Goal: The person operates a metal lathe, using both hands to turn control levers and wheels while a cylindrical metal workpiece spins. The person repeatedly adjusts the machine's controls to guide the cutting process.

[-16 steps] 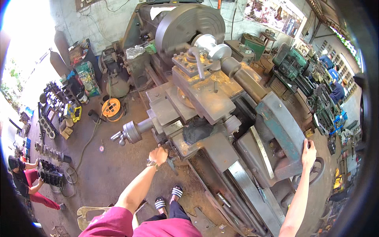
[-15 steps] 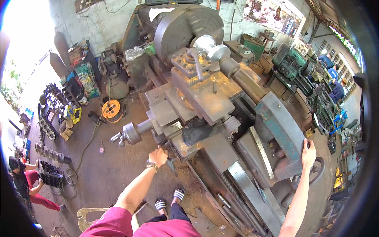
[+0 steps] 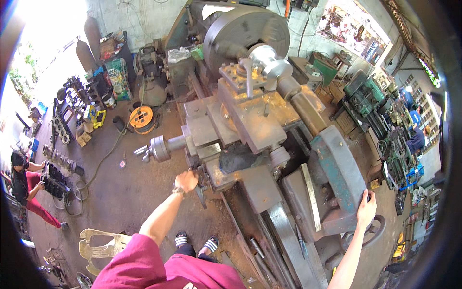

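Left hand: my left hand [image 3: 186,181] is closed around a control at the front of the lathe carriage [image 3: 240,144]; I can't see which handle it grips.
Right hand: my right hand [image 3: 366,210] lies open, palm down on the green tailstock [image 3: 339,168], just above its handwheel [image 3: 378,231].
Workpiece: a bright steel cylinder [image 3: 269,62] sits at the chuck [image 3: 240,33], with the tool post [image 3: 240,74] just beside it.
Progress: I judge setup is done and cutting is still ahead; I see no chips flying.
Containers: no bin near me; a dark rag [image 3: 238,158] lies on the carriage.
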A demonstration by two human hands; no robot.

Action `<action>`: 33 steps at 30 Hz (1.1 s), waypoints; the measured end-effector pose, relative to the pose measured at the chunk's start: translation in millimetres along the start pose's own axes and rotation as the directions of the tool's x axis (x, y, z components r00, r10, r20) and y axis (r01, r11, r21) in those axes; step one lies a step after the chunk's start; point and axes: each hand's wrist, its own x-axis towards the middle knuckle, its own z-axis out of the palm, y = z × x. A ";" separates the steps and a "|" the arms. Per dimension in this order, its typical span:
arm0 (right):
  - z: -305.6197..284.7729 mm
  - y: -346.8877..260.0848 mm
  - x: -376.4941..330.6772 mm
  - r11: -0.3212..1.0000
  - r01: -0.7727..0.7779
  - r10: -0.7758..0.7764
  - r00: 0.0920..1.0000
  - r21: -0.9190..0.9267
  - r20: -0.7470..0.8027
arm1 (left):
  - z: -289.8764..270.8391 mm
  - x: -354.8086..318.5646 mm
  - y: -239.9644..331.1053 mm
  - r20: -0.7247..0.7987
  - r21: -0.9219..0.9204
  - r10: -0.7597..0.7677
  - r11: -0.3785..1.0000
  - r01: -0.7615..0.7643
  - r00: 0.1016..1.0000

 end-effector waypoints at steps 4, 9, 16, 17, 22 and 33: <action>-0.7 -0.2 0.9 0.998 -0.041 0.041 0.999 -0.054 0.009 | -4.6 5.9 1.7 -0.033 0.026 0.001 1.000 0.000 0.999; -2.2 -1.9 0.0 1.000 -0.027 0.027 1.000 0.001 -0.002 | -0.2 8.2 -2.5 -0.068 0.029 0.032 0.999 -0.030 0.997; -4.3 -3.1 -2.8 0.999 -0.034 0.034 0.999 -0.013 -0.023 | -4.6 12.1 -2.6 0.026 0.021 -0.008 1.000 0.008 1.000; -4.6 -3.4 -3.3 0.997 -0.070 0.070 0.998 -0.034 0.003 | -6.0 12.1 -3.6 0.024 0.031 -0.012 0.999 0.011 1.000; -4.4 -6.1 -2.2 0.996 -0.089 0.089 0.996 -0.016 -0.025 | -4.5 14.2 -4.3 0.051 0.001 0.015 1.000 -0.015 0.999; -6.3 -9.0 -4.9 0.996 -0.078 0.075 0.995 -0.039 -0.068 | -5.7 13.6 -0.5 0.045 0.062 0.035 0.997 -0.038 0.998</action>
